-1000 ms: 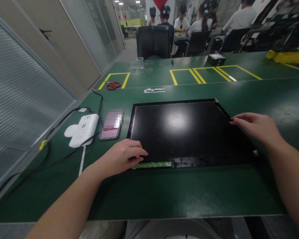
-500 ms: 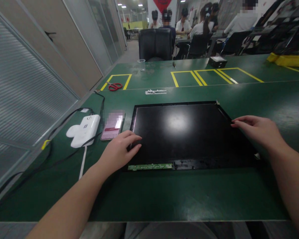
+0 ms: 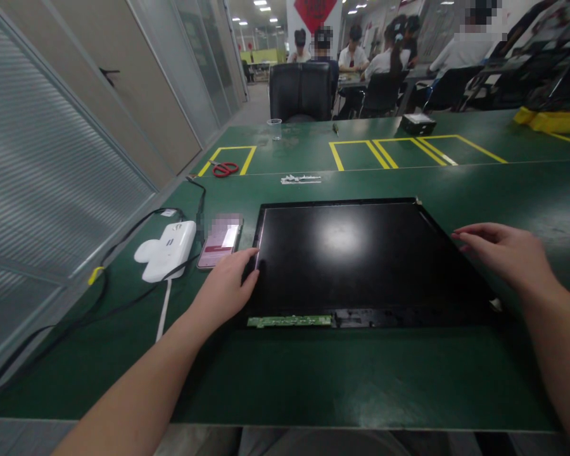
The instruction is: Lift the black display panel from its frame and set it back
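A black LCD screen panel lies face up on the green table, with a bright reflection on its glass. A narrow green circuit board runs along the left part of its near edge. My left hand rests at the panel's left edge, thumb and fingers apart. Just beyond the right edge, my right hand has its fingertips pinched together; whether anything thin is between them cannot be made out. Small pale bits show at the panel's near right corner.
Left of the panel lie a phone, a white power strip and black cables. Farther back are red-handled scissors, white scraps, a clear cup and a black box. People sit at tables beyond.
My right hand has drawn slightly away from the panel's right edge. My left hand's fingers have slid back from over the glass to the left edge. The camera view has shifted slightly.
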A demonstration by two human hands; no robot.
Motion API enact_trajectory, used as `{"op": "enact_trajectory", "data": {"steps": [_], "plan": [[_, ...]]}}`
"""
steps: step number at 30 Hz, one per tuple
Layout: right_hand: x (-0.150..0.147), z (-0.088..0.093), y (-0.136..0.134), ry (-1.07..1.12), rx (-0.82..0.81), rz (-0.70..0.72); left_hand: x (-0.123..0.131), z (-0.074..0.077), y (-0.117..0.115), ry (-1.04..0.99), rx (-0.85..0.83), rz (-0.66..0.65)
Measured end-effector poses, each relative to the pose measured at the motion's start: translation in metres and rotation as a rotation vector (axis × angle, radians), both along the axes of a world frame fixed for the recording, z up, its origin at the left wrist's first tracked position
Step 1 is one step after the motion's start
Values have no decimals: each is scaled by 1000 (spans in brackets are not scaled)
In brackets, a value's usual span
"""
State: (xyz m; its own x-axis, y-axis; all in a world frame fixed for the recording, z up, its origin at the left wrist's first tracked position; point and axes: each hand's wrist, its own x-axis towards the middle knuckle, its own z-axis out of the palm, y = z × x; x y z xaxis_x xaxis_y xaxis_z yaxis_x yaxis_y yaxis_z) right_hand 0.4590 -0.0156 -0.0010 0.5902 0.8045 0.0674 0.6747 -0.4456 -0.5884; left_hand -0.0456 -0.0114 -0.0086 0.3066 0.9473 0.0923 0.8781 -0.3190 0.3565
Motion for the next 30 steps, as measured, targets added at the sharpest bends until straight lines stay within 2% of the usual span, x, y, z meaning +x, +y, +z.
{"op": "enact_trajectory", "data": {"steps": [4,9,15,20,24,30], "plan": [[5,-5,4,-87,-44,2,0,1,1,46,-22,-26],[12,-19,8,-137,-81,99,0,0,1,69,-10,-33],[12,-21,9,-230,-144,161,1,0,1,-10,-5,-42],[11,-19,9,-257,-174,162,-1,-4,4,-194,-11,-10],[10,-18,9,-261,-170,165,0,-10,5,-399,-55,83],[11,-17,11,-238,-198,138,10,-5,-1,-865,-140,260]]}}
